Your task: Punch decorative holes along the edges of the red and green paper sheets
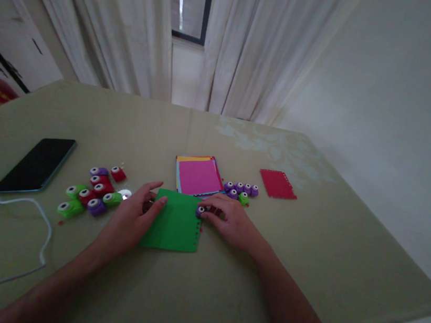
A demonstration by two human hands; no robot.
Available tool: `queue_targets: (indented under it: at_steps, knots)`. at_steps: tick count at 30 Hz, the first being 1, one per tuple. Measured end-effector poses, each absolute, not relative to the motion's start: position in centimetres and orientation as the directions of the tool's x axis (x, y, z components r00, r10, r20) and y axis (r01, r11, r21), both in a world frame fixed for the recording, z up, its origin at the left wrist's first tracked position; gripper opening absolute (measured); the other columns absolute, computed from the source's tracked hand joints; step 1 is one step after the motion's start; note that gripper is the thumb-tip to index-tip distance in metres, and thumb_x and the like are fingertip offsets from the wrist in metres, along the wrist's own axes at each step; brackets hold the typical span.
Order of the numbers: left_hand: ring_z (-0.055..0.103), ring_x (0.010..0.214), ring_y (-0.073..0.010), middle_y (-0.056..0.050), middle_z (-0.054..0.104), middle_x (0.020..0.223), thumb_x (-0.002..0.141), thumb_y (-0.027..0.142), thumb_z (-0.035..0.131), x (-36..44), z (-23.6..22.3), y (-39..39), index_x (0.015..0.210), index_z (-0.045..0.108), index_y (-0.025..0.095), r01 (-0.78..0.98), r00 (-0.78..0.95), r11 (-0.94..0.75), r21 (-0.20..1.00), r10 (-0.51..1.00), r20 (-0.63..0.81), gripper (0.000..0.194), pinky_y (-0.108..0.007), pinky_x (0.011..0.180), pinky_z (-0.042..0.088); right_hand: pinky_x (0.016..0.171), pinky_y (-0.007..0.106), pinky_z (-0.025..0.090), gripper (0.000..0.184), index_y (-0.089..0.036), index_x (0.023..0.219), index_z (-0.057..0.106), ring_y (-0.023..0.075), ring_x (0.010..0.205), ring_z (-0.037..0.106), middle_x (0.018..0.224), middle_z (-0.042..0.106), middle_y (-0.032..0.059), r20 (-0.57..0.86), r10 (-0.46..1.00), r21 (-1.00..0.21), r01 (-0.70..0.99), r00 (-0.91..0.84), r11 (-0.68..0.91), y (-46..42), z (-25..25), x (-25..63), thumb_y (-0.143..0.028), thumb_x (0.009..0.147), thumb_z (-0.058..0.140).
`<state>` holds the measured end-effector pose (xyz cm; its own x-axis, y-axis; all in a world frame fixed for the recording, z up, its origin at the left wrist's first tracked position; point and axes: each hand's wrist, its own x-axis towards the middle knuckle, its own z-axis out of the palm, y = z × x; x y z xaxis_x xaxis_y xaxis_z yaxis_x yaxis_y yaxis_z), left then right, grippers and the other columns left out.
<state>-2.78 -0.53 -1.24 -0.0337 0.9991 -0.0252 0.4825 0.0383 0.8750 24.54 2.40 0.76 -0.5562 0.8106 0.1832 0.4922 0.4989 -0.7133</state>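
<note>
A green sheet of paper [173, 225] lies before me, with a row of small holes along its right edge. My left hand [139, 212] grips its left side, thumb on top and the other fingers partly hidden. At the upper right edge, my right hand [227, 219] pinches a small purple craft punch [200, 211] against the paper. Just beyond that hand stand several purple punches [239, 187] and a green punch [243, 199]. Left of my left hand is a cluster of red, green and purple punches [94, 190].
A stack of coloured paper [200, 175], pink on top, lies behind the green sheet. Farther right is a red sheet [278, 184] with punched edges. A dark tablet [38, 164] and a white cable [40, 207] lie on the left of the table [326, 255].
</note>
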Motion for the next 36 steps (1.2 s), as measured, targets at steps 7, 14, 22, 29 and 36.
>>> queue_targets:
  at_steps: [7,14,22,29,36]
  knots:
    - [0.072,0.077,-0.0249,-0.005,0.073,0.099,0.090,0.057,0.065,-3.06,-1.09,-0.53,0.149,0.054,0.021,0.452,-0.004,0.035,0.891,0.999,-0.037,0.070,-0.035,0.063,0.055,0.092,0.033,0.053,0.019,-0.019,0.118,0.080,0.0218,0.104,0.072,0.113,0.080,0.0089,0.185,0.807,-0.714,0.487,-0.560,0.502,2.52,0.70,24.68,-0.025,0.102,0.072]
    - [0.075,0.081,-0.0267,-0.006,0.074,0.099,0.091,0.056,0.065,-2.97,-1.10,-0.57,0.137,0.063,0.023,0.435,0.019,0.042,0.899,0.998,-0.055,0.056,-0.035,0.065,0.057,0.093,0.034,0.054,0.019,-0.020,0.119,0.080,0.0217,0.104,0.072,0.113,0.081,0.0086,0.203,0.794,-0.721,0.462,-0.573,0.517,2.57,0.61,24.67,-0.022,0.103,0.071]
    - [0.076,0.085,-0.0275,-0.007,0.079,0.101,0.092,0.054,0.066,-2.87,-1.07,-0.46,0.136,0.066,0.022,0.392,0.035,0.041,0.919,0.998,-0.060,0.054,-0.035,0.068,0.058,0.092,0.032,0.053,0.018,-0.019,0.118,0.081,0.0208,0.103,0.072,0.112,0.081,0.0082,0.200,0.792,-0.717,0.465,-0.577,0.520,2.48,0.83,24.64,-0.022,0.102,0.072]
    - [0.074,0.080,-0.0252,-0.006,0.079,0.098,0.094,0.051,0.065,-2.95,-1.03,-0.47,0.147,0.062,0.023,0.414,0.041,0.016,0.910,0.999,-0.036,0.060,-0.034,0.066,0.057,0.091,0.033,0.054,0.018,-0.020,0.117,0.081,0.0207,0.102,0.072,0.111,0.081,0.0081,0.197,0.796,-0.717,0.470,-0.572,0.515,2.47,0.85,24.69,-0.022,0.102,0.072]
    - [0.076,0.087,-0.0279,-0.007,0.079,0.102,0.093,0.051,0.066,-2.90,-1.14,-0.49,0.147,0.062,0.023,0.400,0.030,0.028,0.916,0.999,-0.043,0.061,-0.036,0.069,0.059,0.091,0.035,0.054,0.019,-0.023,0.118,0.081,0.0216,0.103,0.072,0.113,0.081,0.0080,0.165,0.804,-0.730,0.477,-0.572,0.490,2.41,1.03,24.70,-0.027,0.104,0.070]
